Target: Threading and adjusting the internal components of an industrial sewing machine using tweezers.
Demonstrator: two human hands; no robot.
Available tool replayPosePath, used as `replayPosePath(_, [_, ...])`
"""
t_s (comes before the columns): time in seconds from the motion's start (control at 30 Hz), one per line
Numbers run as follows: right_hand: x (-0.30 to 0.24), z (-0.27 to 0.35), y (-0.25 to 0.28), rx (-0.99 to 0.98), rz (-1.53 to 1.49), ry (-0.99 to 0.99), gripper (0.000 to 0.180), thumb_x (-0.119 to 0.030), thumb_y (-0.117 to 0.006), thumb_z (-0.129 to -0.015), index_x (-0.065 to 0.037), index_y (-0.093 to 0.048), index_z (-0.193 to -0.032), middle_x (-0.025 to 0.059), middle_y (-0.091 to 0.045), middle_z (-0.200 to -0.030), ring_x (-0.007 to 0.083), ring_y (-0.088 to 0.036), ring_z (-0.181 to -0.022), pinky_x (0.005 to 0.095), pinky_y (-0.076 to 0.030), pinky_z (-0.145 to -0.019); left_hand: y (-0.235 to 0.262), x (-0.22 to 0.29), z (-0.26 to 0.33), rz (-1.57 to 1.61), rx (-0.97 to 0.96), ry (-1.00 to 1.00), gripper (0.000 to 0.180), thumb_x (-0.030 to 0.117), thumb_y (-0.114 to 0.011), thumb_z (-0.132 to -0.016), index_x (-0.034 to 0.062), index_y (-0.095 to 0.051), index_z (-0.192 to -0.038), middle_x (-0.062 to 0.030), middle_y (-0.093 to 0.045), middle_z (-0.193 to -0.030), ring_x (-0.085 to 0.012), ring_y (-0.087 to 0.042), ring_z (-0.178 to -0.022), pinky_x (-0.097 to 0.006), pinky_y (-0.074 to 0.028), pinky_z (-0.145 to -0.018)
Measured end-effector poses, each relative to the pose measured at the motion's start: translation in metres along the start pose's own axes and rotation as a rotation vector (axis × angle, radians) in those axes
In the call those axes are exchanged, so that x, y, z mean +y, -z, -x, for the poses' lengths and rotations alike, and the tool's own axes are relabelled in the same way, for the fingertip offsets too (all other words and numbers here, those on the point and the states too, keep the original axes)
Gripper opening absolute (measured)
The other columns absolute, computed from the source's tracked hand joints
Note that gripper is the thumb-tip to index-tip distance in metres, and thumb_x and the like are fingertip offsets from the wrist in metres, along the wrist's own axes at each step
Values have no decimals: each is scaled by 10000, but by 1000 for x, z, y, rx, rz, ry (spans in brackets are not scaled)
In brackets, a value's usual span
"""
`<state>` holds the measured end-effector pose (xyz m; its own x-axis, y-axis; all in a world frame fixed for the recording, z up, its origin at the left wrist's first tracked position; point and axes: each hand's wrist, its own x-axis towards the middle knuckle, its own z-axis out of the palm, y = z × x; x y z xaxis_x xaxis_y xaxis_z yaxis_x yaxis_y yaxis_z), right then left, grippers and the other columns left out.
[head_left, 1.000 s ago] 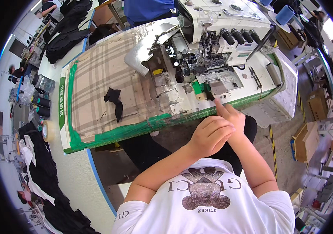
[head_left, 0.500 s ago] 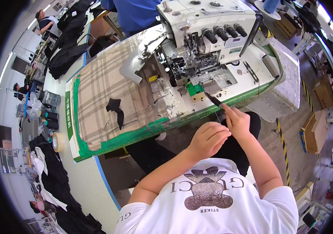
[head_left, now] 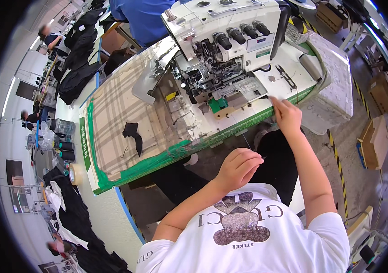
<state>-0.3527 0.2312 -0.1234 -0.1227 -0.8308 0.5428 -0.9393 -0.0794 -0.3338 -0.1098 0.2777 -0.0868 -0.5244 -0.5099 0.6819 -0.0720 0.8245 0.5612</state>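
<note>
1. Counter [head_left: 205, 125]: white, runs across the middle of the view; left part under a plaid cover [head_left: 130, 109], front and left edges bound in green tape [head_left: 146, 164].
2. Sewing machine [head_left: 228, 52]: white, stands on the counter's right half. Inner mechanism exposed, row of black knobs on the front.
3. Black garments [head_left: 73, 75]: heaped upper left, beyond the counter.
4. Hands: apart from each other. Right hand [head_left: 288, 117] is at the counter's front edge, right of the needle area, index finger extended. Left hand [head_left: 240, 167] is lower, in front of the counter above the lap, fingers curled together; cannot tell what they pinch.
5. Black scrap [head_left: 133, 135]: lies crumpled on the plaid cover, well left of both hands.
6. Tweezers [head_left: 286, 77]: flat on the counter right of the machine, just beyond the right hand.
7. Dark bit [head_left: 261, 96]: right by the right index fingertip; cannot tell if gripped.
8. Thread [head_left: 247, 140]: thin, hangs just above the left hand.
</note>
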Motion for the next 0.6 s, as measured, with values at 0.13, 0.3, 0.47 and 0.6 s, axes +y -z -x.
replayPosePath(0.13, [-5,3,4,21,-84,17,240,-93,-639,-860,-138,-721,-1081,78,-510,-656,270,-561,-567,378,-444,-525,-1,0,1,-27,3,17,267,-1,-721,-749,60,-643,-997,-62,-644,-997,-259,-624,-887,-349,-528,-776])
replayPosePath(0.3, [6,33,27,33,-174,131,310,-56,-675,-795,-137,-726,-1090,72,-480,-641,251,-532,-540,374,-428,-513,-1,1,1,-29,-8,30,269,-3,-723,-746,58,-643,-996,-62,-645,-990,-261,-625,-881,-351,-527,-773])
replayPosePath(0.47, [3,22,21,-4,-41,110,313,-78,-666,-749,-174,-727,-1040,57,-504,-679,249,-574,-606,378,-467,-566,-6,2,-1,-29,-33,19,266,-2,-721,-747,56,-642,-994,-66,-645,-986,-264,-626,-878,-355,-526,-770])
replayPosePath(0.6, [2,19,13,67,-49,27,283,-75,-649,-776,-170,-725,-1031,49,-531,-678,251,-589,-607,379,-476,-560,-10,5,-5,-37,-42,15,265,-3,-719,-746,55,-640,-993,-69,-642,-986,-264,-626,-877,-353,-526,-767])
